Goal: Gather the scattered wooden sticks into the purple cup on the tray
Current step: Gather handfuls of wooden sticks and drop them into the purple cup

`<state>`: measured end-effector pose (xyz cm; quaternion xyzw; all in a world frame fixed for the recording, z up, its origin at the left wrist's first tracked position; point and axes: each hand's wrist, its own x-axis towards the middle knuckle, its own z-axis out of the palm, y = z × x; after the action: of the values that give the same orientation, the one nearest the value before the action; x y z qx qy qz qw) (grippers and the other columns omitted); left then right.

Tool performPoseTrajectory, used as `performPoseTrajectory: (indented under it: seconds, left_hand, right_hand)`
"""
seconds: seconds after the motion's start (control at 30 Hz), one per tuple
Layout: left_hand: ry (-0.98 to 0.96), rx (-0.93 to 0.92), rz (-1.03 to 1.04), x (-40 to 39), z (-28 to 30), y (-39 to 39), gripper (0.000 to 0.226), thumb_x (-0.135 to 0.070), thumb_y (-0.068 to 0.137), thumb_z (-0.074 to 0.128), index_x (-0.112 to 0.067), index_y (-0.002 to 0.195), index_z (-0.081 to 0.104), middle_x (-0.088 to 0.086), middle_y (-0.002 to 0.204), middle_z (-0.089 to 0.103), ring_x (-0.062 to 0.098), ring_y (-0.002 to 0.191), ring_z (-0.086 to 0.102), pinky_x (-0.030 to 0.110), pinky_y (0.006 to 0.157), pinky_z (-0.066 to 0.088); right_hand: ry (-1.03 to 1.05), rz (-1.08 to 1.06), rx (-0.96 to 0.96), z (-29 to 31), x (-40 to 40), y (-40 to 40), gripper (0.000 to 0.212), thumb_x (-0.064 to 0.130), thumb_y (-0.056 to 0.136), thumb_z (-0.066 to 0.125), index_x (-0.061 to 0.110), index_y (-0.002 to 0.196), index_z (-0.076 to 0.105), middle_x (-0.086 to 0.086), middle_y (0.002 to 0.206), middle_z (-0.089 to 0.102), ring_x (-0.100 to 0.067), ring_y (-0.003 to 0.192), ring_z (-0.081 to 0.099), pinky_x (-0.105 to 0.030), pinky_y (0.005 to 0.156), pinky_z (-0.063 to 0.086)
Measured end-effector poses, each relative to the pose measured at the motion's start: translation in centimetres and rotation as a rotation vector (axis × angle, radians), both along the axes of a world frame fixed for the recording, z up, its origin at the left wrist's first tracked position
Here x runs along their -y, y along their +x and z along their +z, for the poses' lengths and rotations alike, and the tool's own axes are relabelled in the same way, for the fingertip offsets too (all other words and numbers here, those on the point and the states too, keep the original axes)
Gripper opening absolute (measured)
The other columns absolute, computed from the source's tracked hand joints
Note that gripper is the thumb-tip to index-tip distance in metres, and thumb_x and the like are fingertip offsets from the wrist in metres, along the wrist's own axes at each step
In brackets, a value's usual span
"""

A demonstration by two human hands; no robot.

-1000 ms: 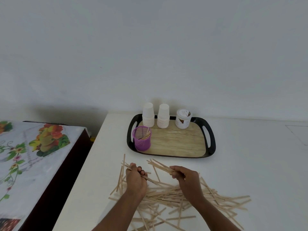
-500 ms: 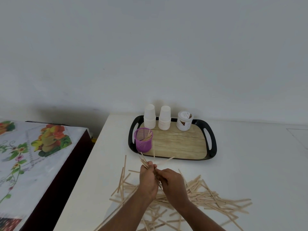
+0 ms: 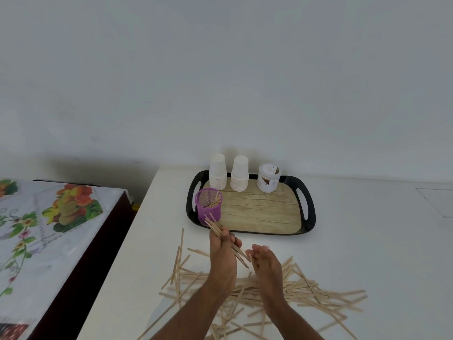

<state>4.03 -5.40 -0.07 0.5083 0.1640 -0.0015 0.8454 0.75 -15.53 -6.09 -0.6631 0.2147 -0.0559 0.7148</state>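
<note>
We see the left hand (image 3: 221, 249) raised above the white table (image 3: 367, 241), its fingers curled round a bundle of sticks (image 3: 215, 228) that slants up and to the left, the upper ends reaching in front of the purple cup's (image 3: 208, 207) lower wall. The bundle's lower ends jut out beside the right hand (image 3: 263, 260), which hovers just beside them with its fingers loosely spread and holding nothing we can make out.

The purple cup stands in the front left corner of the tray (image 3: 309, 218), with a few sticks already leaning inside it. The tray, black-rimmed with a wood-grain floor, sits near the table's far edge. Along the tray's back edge stand two stacks of white paper cups (image 3: 228, 174) and, to their right, a white jar (image 3: 269, 178).

The scattered sticks (image 3: 318, 295) lie in a loose heap toward the table's near edge, under and around both forearms, a few strays pointing toward the left edge.

To the left stands a lower table with a flowered cloth (image 3: 49, 222).
</note>
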Motion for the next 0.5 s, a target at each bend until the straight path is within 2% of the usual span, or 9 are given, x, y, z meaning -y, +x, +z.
performPoseTrajectory:
  seconds: [0.1,0.17,0.23,0.33,0.4,0.5]
  left_hand:
    - [0.099,0.084,-0.046,0.5,0.8,-0.4,0.018,-0.010,0.110,0.033,-0.011,0.103,0.050,0.000,0.076,0.048,0.015,0.072,0.051,0.027,0.077,0.047]
    - [0.146,0.126,-0.067,0.7,1.0,-0.6,0.018,-0.011,0.110,0.033,-0.011,0.102,0.049,0.001,0.078,0.047,0.017,0.075,0.050,0.028,0.078,0.046]
    - [0.173,0.144,-0.076,0.8,1.2,-0.8,0.017,-0.012,0.110,0.033,-0.011,0.102,0.049,0.002,0.079,0.046,0.019,0.076,0.049,0.028,0.079,0.047]
    - [0.159,0.139,-0.088,1.0,1.4,-0.9,0.017,-0.013,0.110,0.034,-0.010,0.102,0.049,0.002,0.080,0.046,0.020,0.077,0.048,0.027,0.076,0.048]
    - [0.129,0.140,-0.115,1.1,1.6,-1.2,0.016,-0.015,0.109,0.036,-0.010,0.103,0.050,0.002,0.083,0.049,0.021,0.081,0.048,0.030,0.081,0.048]
    - [0.099,0.114,-0.169,1.5,2.0,-1.9,0.015,-0.017,0.108,0.041,-0.009,0.103,0.052,0.003,0.086,0.054,0.016,0.083,0.055,0.033,0.089,0.051]
  right_hand:
    - [0.200,-0.088,-0.104,0.6,0.1,0.5,0.056,0.051,0.106,0.036,0.007,0.116,0.070,-0.008,0.102,0.080,-0.024,0.107,0.073,-0.040,0.101,0.052]
    - [0.256,-0.091,-0.148,1.0,0.1,0.8,0.057,0.047,0.109,0.033,0.005,0.116,0.071,-0.009,0.101,0.080,-0.025,0.108,0.072,-0.042,0.103,0.052]
    - [0.236,-0.072,-0.179,1.0,0.0,0.8,0.058,0.048,0.110,0.030,0.009,0.113,0.074,-0.007,0.105,0.080,-0.023,0.113,0.070,-0.043,0.108,0.048]
    - [0.152,-0.039,-0.172,1.0,-0.2,0.7,0.064,0.054,0.109,0.026,0.017,0.107,0.078,-0.001,0.116,0.076,-0.020,0.124,0.060,-0.038,0.107,0.039]
    - [0.342,-0.065,-0.152,1.6,-0.3,0.8,0.068,0.052,0.110,0.025,0.008,0.110,0.077,-0.009,0.114,0.078,-0.023,0.122,0.065,-0.038,0.111,0.041]
    - [0.902,-0.060,-0.144,3.0,-0.7,1.2,0.078,0.056,0.109,0.022,-0.006,0.125,0.066,-0.025,0.125,0.071,-0.035,0.124,0.065,-0.047,0.119,0.039]
